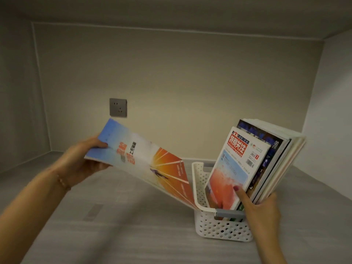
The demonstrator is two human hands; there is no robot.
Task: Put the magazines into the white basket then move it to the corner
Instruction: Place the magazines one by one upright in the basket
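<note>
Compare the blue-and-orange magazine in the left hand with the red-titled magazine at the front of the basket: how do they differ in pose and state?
The blue-and-orange magazine slants low, its lower end at the white basket rim; the red-titled magazine stands in the basket, leaning right. The left hand grips the first by its upper end; the right hand steadies the second with a fingertip. The first looks larger. Both have glossy colour covers.
</note>
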